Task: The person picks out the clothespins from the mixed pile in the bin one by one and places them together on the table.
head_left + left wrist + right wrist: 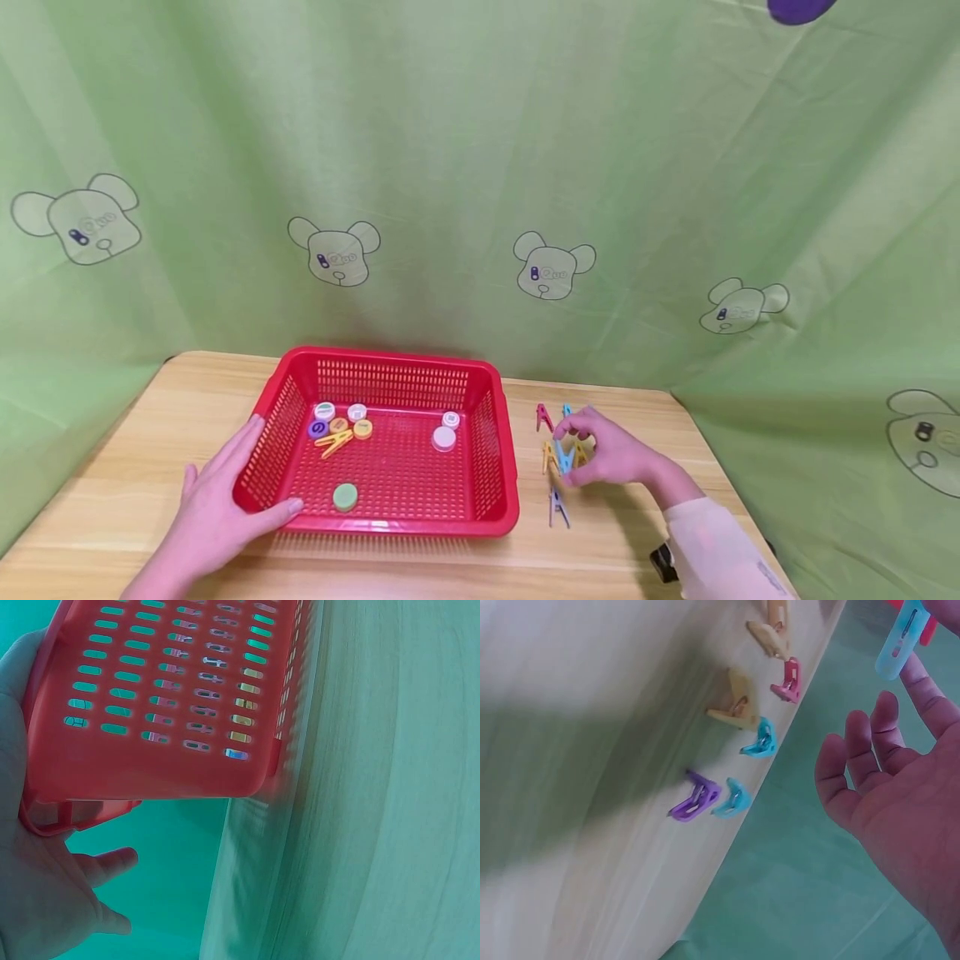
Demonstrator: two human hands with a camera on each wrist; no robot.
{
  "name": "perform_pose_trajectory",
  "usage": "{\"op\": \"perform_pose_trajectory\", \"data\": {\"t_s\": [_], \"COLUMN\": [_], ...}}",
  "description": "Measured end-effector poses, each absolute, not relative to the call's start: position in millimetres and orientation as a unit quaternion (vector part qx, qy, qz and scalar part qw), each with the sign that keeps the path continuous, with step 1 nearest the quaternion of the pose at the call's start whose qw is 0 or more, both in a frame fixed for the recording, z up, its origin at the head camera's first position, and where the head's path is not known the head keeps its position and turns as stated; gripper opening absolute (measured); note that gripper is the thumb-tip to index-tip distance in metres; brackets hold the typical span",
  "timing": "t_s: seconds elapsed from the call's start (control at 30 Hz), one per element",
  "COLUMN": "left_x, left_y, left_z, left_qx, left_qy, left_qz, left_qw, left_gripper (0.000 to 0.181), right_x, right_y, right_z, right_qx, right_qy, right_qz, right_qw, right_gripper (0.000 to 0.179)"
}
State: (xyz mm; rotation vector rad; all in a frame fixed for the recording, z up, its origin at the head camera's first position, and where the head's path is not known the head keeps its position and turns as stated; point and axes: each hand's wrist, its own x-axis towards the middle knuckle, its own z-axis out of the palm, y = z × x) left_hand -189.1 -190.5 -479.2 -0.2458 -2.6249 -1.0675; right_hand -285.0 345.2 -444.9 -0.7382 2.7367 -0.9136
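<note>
My left hand [213,508] rests on the left front corner of a red basket [390,527], thumb on the front rim and fingers straight along the left rim. Between the thumb and forefinger of my right hand [611,450] is a light blue clothespin [901,641], held above the table. Around it on the wood lie more clothespins: a pink one [543,417], a yellow one [550,458], a purple one [557,507] and others. Inside the basket are a yellow clothespin [334,442], a green cap [345,497] and several other bottle caps.
The wooden table [202,392] backs onto a green curtain [450,167] printed with bear heads. A small black object [663,563] is partly visible beside the right sleeve. The basket stands left of the loose clothespins.
</note>
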Motion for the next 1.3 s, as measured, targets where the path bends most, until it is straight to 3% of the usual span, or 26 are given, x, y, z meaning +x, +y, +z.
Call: {"op": "perform_pose_trajectory", "data": {"t_s": [1.3], "left_x": [-188.0], "left_y": [-190.9], "left_z": [-479.5], "left_qx": [-0.079], "left_qy": [-0.917], "left_qz": [-0.37], "left_qw": [0.125], "left_gripper": [0.118], "right_x": [-234.4], "right_y": [389.5], "right_z": [-488.7], "right_qx": [-0.171], "right_qy": [0.938], "right_qz": [-0.295], "right_qw": [0.062], "right_gripper": [0.059]}}
